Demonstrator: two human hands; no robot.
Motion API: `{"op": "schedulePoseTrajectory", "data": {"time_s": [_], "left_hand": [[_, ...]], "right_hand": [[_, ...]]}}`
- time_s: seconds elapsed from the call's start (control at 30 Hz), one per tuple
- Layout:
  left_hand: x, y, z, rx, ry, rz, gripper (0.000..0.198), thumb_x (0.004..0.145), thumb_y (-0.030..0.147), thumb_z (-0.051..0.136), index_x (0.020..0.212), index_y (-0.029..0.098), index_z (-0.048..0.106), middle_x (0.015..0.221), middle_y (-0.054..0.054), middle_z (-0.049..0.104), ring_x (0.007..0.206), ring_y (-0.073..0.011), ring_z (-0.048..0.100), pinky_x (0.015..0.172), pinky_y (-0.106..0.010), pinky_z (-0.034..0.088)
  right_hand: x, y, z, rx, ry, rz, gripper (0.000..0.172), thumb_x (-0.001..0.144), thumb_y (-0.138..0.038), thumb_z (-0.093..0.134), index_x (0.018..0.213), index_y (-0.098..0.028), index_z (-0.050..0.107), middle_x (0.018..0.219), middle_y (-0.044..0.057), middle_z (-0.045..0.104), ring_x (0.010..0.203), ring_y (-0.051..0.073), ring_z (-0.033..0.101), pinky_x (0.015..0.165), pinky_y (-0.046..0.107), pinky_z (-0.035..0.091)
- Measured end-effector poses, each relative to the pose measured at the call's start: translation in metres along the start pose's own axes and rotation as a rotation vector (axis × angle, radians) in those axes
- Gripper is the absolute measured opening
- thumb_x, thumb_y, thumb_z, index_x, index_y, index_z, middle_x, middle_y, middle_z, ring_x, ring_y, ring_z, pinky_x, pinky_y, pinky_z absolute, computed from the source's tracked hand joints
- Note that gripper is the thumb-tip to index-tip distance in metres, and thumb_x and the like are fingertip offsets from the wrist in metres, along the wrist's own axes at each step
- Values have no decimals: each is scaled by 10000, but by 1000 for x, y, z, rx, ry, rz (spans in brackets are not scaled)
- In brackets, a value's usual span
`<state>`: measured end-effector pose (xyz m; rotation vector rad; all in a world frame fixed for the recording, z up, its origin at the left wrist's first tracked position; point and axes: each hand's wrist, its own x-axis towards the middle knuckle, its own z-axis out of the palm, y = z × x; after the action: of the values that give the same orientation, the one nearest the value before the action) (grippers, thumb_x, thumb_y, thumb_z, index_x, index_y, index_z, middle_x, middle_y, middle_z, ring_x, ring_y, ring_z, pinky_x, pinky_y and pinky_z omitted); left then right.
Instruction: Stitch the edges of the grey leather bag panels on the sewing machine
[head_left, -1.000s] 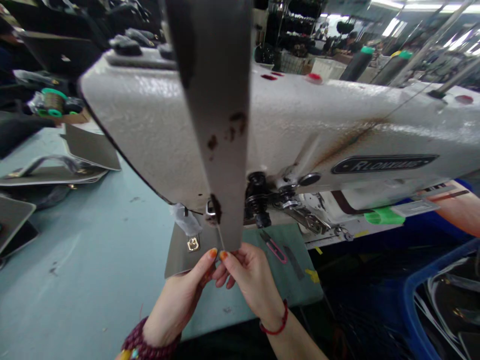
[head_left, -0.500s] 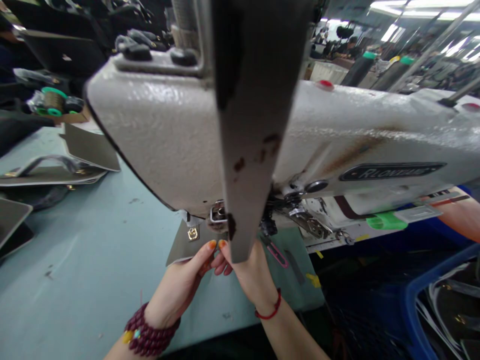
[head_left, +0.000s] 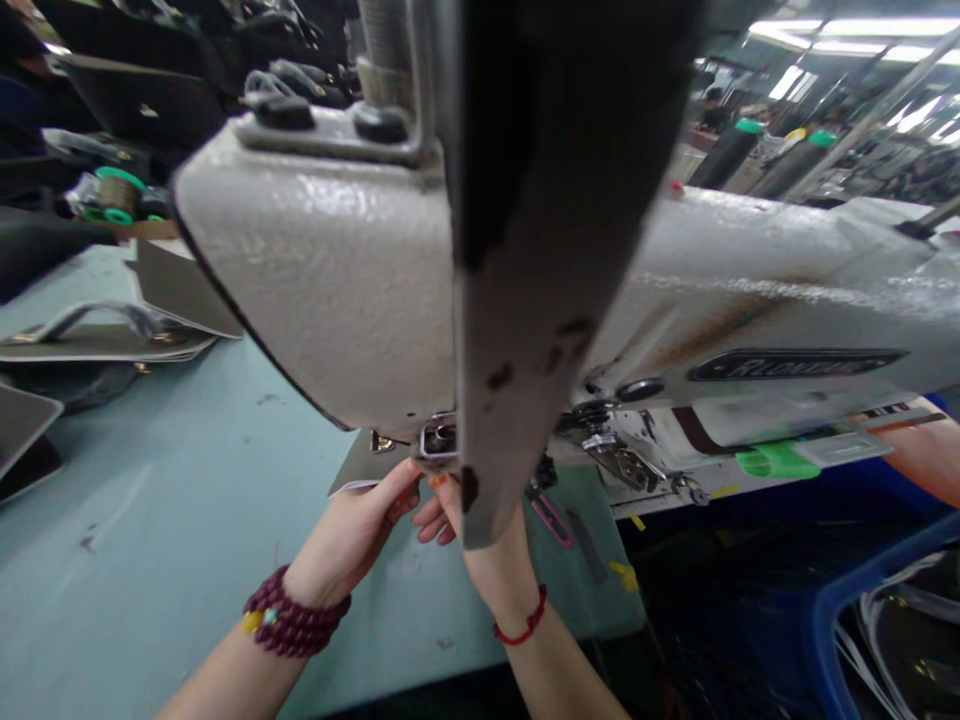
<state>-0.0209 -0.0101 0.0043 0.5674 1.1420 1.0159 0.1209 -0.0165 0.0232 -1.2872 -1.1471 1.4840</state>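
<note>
A grey-brown bag panel with a gold metal clasp lies under the head of a white sewing machine. My left hand pinches its near edge, thumb on top and fingers below. Close beside it, my right hand has its thumb and curled fingers closed at the same edge, their tips almost meeting the left thumb. An upright metal bar blocks part of the right hand and the needle area. To the right of that hand lies a pink-handled thread snipper.
On the left of the green table lie more panels, one with a handle, and a thread spool. At the right stands a blue basket holding bag parts. A green clip sits by the machine bed.
Both hands have moved a little forward with the panel, further under the machine head. The gold clasp is now partly hidden by the machine. The camera view has shifted slightly.
</note>
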Motion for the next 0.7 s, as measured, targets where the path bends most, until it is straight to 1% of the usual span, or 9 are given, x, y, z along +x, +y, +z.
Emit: {"op": "schedulePoseTrajectory", "data": {"time_s": [0.07, 0.1, 0.17, 0.23, 0.33, 0.4, 0.5, 0.6, 0.7], "left_hand": [[1, 3, 2, 5, -23, 15, 295, 777, 398, 744, 723, 108, 731, 715, -50, 664, 714, -168, 552, 708, -290, 467], [2, 5, 3, 6, -13, 17, 302, 771, 404, 746, 692, 114, 717, 688, -39, 647, 685, -158, 532, 687, -283, 459], [1, 9, 5, 10, 21, 20, 328, 746, 407, 764, 604, 129, 664, 594, 2, 565, 611, -128, 461, 629, -264, 427], [1, 11, 7, 27, 64, 28, 383, 724, 409, 779, 526, 150, 577, 531, 42, 456, 556, -103, 374, 567, -251, 372], [1, 9, 7, 68, 117, 19, 450, 708, 449, 776, 501, 174, 487, 528, 62, 373, 546, -96, 309, 523, -258, 307], [2, 6, 6, 78, 152, 15, 468, 692, 494, 771, 510, 179, 477, 535, 64, 359, 550, -99, 301, 515, -264, 291], [3, 2, 7, 102, 194, 46, 472, 673, 542, 763, 520, 178, 505, 521, 62, 367, 541, -104, 310, 506, -266, 286], [1, 0, 13, 134, 246, 74, 484, 655, 580, 752, 496, 185, 521, 497, 45, 414, 519, -115, 350, 504, -275, 305], [-3, -5, 20, 166, 315, 111, 494, 680, 607, 714, 483, 196, 523, 484, 29, 447, 500, -125, 379, 499, -283, 311]], "right_hand": [[-4, 3, 1, 28, 6, 14, 334, 901, -436, 563, 811, -132, 671, 598, 47, 709, 471, 129, 664, 439, 160, 449], [-6, 4, 2, 43, 1, 26, 323, 898, -429, 568, 822, -132, 669, 609, 50, 715, 473, 129, 666, 438, 159, 446], [-12, 7, 3, 70, -16, 53, 319, 898, -424, 570, 831, -128, 670, 618, 54, 720, 474, 123, 666, 440, 153, 438], [-16, 9, 4, 98, -41, 75, 332, 901, -434, 570, 842, -124, 673, 626, 58, 723, 476, 116, 664, 446, 148, 434], [-21, 13, 7, 127, -80, 97, 343, 899, -447, 576, 853, -120, 669, 624, 59, 723, 468, 109, 657, 443, 141, 427], [-22, 14, 8, 135, -94, 118, 339, 890, -447, 586, 847, -120, 663, 612, 57, 720, 457, 106, 649, 437, 139, 423], [-24, 14, 10, 142, -106, 139, 348, 870, -463, 601, 829, -122, 657, 599, 58, 716, 446, 110, 642, 427, 142, 416], [-26, 13, 9, 147, -120, 141, 364, 861, -485, 612, 829, -125, 654, 592, 61, 713, 441, 118, 639, 418, 149, 413], [-30, 14, 4, 146, -131, 137, 375, 868, -497, 612, 835, -126, 655, 594, 66, 712, 449, 122, 641, 420, 152, 420]]}}
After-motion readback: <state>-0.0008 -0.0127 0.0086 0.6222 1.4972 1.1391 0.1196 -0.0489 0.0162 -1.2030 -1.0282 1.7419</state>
